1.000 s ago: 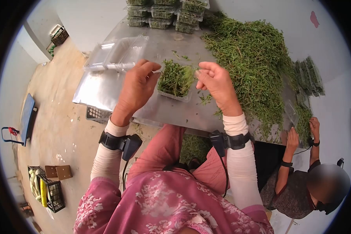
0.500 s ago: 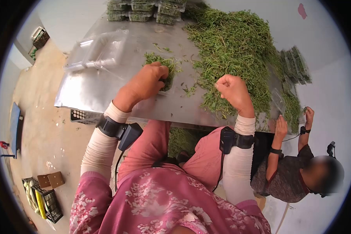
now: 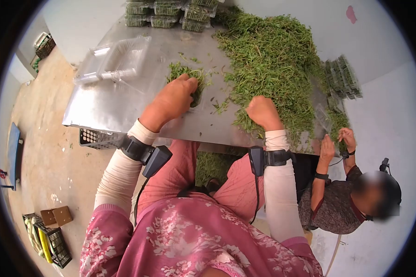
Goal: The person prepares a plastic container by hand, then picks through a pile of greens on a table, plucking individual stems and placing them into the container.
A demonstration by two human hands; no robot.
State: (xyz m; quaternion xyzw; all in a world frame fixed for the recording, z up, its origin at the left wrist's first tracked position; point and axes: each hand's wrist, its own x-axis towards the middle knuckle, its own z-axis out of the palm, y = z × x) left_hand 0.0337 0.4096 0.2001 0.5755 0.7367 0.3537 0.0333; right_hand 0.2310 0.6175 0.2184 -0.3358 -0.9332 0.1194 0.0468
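Note:
My left hand (image 3: 172, 99) is over a small bunch of leafy green sprigs (image 3: 180, 70), its fingers curled down into them. A clear plastic edge shows beneath this bunch, mostly hidden by the hand. To the right, a large heap of the same greens (image 3: 272, 60) covers much of the metal table (image 3: 138, 108). At the heap's near left edge my right hand (image 3: 265, 112) is closed, knuckles up. Its fingertips point down toward the greens, and what they hold, if anything, is hidden.
Left of the bunch lies an open clear plastic box (image 3: 113, 60). Filled boxes (image 3: 171, 14) are stacked at the back. A co-worker (image 3: 337, 203) sits at the right, hands near more greens. Below the table's left edge stands a black crate (image 3: 97, 138).
My right hand has moved left and slightly down, turning knuckles up at the heap's edge. My left hand stays at the small bunch. The co-worker's hands have come closer together.

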